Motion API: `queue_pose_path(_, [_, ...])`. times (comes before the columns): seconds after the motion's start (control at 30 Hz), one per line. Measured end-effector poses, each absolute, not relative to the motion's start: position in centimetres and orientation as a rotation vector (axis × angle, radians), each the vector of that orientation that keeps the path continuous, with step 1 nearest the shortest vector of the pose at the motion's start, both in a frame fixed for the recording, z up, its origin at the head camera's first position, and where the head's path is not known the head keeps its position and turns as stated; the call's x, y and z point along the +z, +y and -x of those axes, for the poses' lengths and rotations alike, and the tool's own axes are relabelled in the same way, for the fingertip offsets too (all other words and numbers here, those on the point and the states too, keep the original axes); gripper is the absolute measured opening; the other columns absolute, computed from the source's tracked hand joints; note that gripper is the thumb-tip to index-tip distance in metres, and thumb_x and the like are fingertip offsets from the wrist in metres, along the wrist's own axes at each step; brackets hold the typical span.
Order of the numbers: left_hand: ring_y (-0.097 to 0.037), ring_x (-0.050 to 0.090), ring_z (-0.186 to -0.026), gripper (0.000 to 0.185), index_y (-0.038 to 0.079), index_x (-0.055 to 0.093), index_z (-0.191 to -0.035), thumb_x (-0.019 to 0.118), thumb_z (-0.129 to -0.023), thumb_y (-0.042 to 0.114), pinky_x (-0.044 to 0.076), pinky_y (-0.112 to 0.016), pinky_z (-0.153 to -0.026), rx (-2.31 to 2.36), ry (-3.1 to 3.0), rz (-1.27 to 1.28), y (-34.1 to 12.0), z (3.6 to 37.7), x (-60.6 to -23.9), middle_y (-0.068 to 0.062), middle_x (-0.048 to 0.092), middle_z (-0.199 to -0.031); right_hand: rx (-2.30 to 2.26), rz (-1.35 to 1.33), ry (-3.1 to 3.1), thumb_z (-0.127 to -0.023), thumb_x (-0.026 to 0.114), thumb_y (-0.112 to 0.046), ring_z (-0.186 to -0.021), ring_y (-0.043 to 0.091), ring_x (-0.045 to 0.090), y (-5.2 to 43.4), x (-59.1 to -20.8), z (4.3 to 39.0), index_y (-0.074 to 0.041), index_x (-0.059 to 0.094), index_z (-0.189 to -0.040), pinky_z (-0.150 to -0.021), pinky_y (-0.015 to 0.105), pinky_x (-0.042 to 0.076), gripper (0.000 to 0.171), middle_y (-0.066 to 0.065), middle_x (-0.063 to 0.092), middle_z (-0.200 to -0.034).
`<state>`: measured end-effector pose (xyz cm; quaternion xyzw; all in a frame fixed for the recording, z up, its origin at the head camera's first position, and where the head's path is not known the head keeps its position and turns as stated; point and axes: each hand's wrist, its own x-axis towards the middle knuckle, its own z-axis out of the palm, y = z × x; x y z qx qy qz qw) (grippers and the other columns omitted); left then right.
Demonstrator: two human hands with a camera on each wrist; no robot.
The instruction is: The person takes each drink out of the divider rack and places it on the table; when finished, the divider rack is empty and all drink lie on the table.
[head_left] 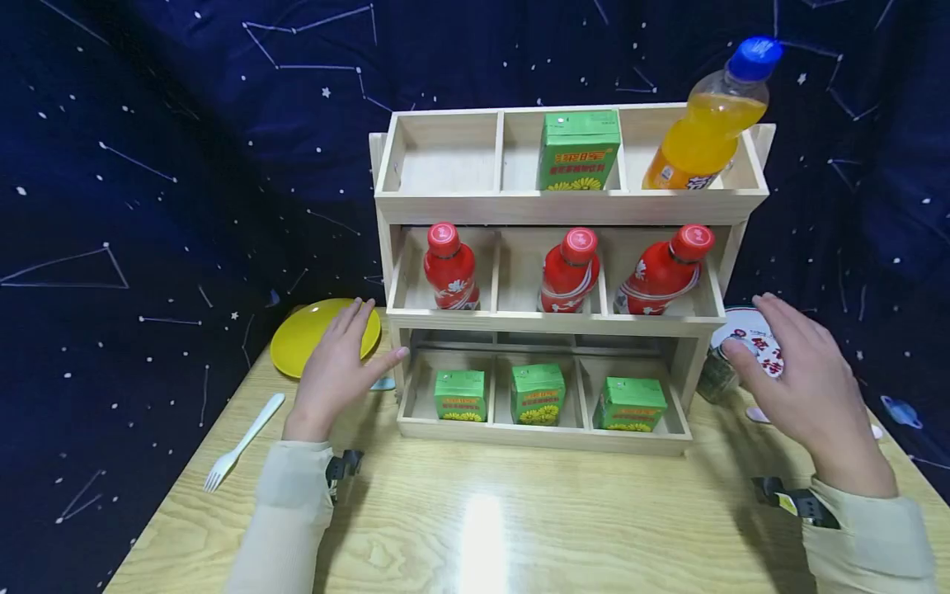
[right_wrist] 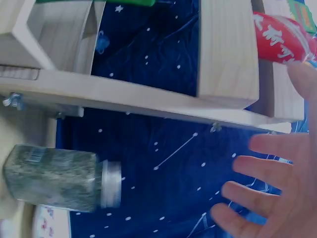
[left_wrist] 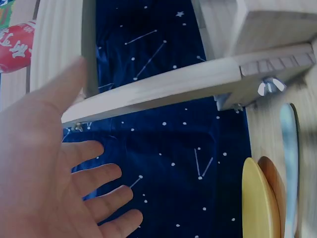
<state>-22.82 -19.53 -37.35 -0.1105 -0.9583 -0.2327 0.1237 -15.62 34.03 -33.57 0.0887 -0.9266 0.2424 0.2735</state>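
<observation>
On the table stands a three-tier wooden rack (head_left: 571, 208), and my hands are on either side of it. My left hand (head_left: 337, 363), holding nothing, has its fingers extended and thumb spread toward the rack's left side, overlapping a yellow plate (head_left: 297, 338). My right hand (head_left: 812, 384) is also empty, fingers apart, near a lidded glass jar (right_wrist: 54, 176) at the rack's right side. Red bottles (head_left: 448, 268) occupy the middle tier. Green cartons (head_left: 538, 394) sit in the bottom one. The top tier holds a green carton (head_left: 579, 153) and a tilted orange drink bottle (head_left: 693, 136).
A pale fork (head_left: 243, 444) lies on the table at left. Beside the plate is a light blue utensil (left_wrist: 289, 163). Behind my right hand is a white round item with red characters (head_left: 772, 355). A dark starry cloth (head_left: 185, 165) hangs behind the table.
</observation>
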Motion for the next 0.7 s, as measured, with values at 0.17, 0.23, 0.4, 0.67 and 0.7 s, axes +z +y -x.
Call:
queue_pose_path(0.17, [-0.038, 0.034, -0.140, 0.084, 0.008, 0.032, -0.154, 0.066, -0.091, 0.052, 0.033, -0.057, -0.110, -0.710, -2.751, 0.312, -19.8, 23.1, -37.8, -0.016, 0.033, -0.156, 0.884, -0.226, -2.279, -0.094, 0.066, -0.018, -0.122, 0.000, 0.047, 32.4, -30.3, 15.5, -0.013, 0.052, -0.144, -0.098, 0.008, 0.036, 0.051, 0.009, 0.051, -0.144])
queue_pose_path(0.23, [-0.037, 0.035, -0.139, 0.081, 0.010, 0.033, -0.153, 0.066, -0.091, 0.052, 0.034, -0.057, -0.110, -0.768, -2.735, 0.312, -19.8, 23.3, -37.9, -0.015, 0.034, -0.155, 0.912, -0.230, -2.213, -0.094, 0.068, -0.016, -0.115, -0.007, 0.047, 31.7, -28.6, 15.6, -0.015, 0.055, -0.142, -0.093, 0.005, 0.037, 0.050, 0.004, 0.054, -0.140])
queue_pose_path(0.4, [-0.036, 0.041, -0.135, 0.077, 0.015, 0.033, -0.154, 0.065, -0.093, 0.049, 0.041, -0.054, -0.106, -1.050, -2.671, 0.338, -19.6, 24.2, -38.0, -0.014, 0.033, -0.155, 0.900, -0.224, -2.125, -0.094, 0.068, -0.018, -0.125, 0.005, 0.047, 30.2, -24.0, 16.7, -0.019, 0.051, -0.143, -0.101, 0.013, 0.039, 0.052, -0.001, 0.052, -0.140])
queue_pose_path(0.67, [-0.039, 0.050, -0.127, 0.069, 0.006, 0.039, -0.149, 0.070, -0.093, 0.032, 0.047, -0.052, -0.100, -1.390, -2.511, 0.350, -19.1, 24.9, -39.4, -0.017, 0.042, -0.148, 1.059, -0.229, -2.141, -0.095, 0.065, -0.019, -0.136, 0.011, 0.040, 28.3, -18.6, 20.4, -0.016, 0.035, -0.151, -0.111, 0.021, 0.033, 0.063, 0.002, 0.041, -0.149])
queue_pose_path(0.7, [-0.038, 0.052, -0.126, 0.067, 0.006, 0.040, -0.148, 0.070, -0.093, 0.031, 0.048, -0.051, -0.100, -1.414, -2.499, 0.343, -19.0, 24.9, -39.5, -0.016, 0.044, -0.147, 1.092, -0.233, -2.148, -0.096, 0.065, -0.020, -0.136, 0.011, 0.039, 28.1, -18.2, 20.9, -0.016, 0.033, -0.151, -0.112, 0.022, 0.032, 0.064, 0.002, 0.040, -0.149])
